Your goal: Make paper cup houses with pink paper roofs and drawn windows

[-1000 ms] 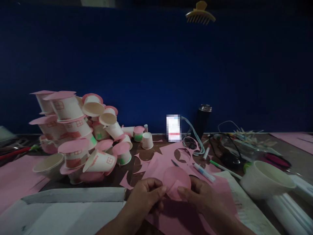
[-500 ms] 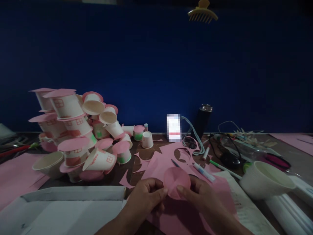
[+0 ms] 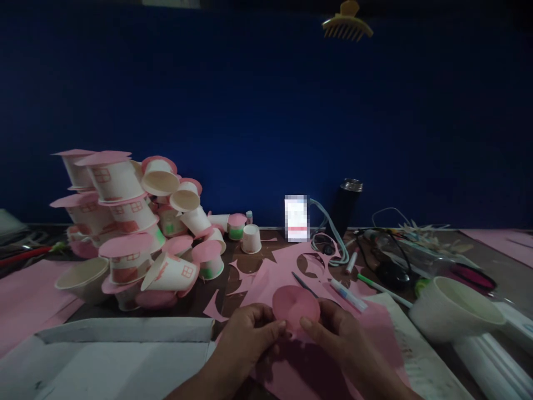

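Between my two hands is a pink paper circle (image 3: pixel 295 304), creased toward its middle. My left hand (image 3: pixel 252 339) pinches its left lower edge between thumb and fingers. On the right side, my right hand (image 3: pixel 341 336) grips it the same way, thumb on the near face. Beneath them lies pink paper (image 3: pixel 266 283) with round holes cut from it. Just behind the circle, a thin dark tool (image 3: pixel 303 282) rests on the paper, its near end hidden. A capped marker (image 3: pixel 348 295) lies to the right.
Decorated paper cups (image 3: pixel 120 180) with pink paper tops are piled at the left. A white box lid (image 3: pixel 125 330) lies at the front left. Stacked paper cups (image 3: pixel 453 308) lean at the right. A dark bottle (image 3: pixel 345 208) stands behind, near a lit screen (image 3: pixel 296 218).
The paper circle has shifted slightly left and tilted in my fingers. Both hands keep their hold on it.
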Demonstrator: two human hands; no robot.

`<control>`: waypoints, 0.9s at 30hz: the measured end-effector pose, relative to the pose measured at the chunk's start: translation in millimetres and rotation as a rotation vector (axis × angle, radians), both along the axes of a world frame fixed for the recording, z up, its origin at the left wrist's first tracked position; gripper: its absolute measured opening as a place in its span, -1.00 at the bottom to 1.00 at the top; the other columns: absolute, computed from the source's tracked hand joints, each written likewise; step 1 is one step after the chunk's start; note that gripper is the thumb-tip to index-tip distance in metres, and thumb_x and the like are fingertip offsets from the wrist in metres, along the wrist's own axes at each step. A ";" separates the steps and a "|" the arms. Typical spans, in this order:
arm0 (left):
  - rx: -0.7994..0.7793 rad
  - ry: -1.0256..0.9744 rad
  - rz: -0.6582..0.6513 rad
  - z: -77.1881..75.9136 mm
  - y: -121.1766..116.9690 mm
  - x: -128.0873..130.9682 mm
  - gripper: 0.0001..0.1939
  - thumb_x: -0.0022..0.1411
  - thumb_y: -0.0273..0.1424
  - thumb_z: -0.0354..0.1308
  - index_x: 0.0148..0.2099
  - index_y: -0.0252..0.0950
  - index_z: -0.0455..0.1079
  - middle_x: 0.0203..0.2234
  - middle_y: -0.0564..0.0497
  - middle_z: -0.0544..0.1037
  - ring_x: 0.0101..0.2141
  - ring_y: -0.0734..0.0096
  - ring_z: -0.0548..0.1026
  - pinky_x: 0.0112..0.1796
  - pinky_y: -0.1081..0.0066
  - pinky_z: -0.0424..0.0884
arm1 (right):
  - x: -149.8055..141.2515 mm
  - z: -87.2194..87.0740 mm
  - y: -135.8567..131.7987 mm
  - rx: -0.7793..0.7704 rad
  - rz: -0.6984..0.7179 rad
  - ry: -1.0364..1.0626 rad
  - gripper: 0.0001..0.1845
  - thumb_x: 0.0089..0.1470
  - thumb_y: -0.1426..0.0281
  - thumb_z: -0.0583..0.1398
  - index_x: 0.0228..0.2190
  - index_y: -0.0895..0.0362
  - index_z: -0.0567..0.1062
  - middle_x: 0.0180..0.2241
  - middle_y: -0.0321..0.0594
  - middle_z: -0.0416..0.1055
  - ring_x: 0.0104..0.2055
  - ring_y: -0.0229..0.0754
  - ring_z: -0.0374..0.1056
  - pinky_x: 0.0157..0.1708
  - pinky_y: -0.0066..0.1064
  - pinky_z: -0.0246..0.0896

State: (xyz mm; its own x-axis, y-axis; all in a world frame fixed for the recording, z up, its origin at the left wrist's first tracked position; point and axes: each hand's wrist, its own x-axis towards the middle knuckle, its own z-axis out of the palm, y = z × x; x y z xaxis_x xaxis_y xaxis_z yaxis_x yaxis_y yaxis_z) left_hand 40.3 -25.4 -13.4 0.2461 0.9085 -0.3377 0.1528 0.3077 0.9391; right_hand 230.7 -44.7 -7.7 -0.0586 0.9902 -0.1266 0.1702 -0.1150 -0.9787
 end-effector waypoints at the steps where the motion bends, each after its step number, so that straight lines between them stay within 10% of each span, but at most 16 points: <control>1: 0.008 -0.017 0.017 -0.5 0.9 0.1 -0.69 0.02 -0.16 0.25 -0.40 -0.34 0.42 -0.72 0.13 0.40 -0.71 0.61 0.28 -0.67 0.60 0.12 | -1.5 -0.1 0.0 -0.010 -0.001 0.006 -0.55 -0.11 0.04 0.30 -0.34 0.16 0.48 -0.45 -0.24 0.47 -0.42 -0.18 0.36 -0.46 -0.44 0.24; 27: 0.130 -0.059 0.021 0.0 -10.8 18.0 -0.74 0.11 -0.21 0.19 -0.38 -0.34 0.44 -0.59 0.08 0.45 -0.58 0.50 0.38 -0.53 0.51 0.30 | -20.7 3.8 -8.7 -0.025 -0.207 0.073 -0.70 -0.14 0.23 0.32 -0.37 0.18 0.55 -0.46 -0.19 0.52 -0.40 -0.12 0.41 -0.43 -0.38 0.29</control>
State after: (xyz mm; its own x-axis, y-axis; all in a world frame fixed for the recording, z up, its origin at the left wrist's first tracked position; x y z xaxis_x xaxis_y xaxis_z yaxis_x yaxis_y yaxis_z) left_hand 58.2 -36.2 -13.5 0.2428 0.9487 -0.2024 0.0906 0.1856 0.9784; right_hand 210.1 -53.4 -3.9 0.1353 0.9787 -0.1542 0.0694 -0.1647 -0.9839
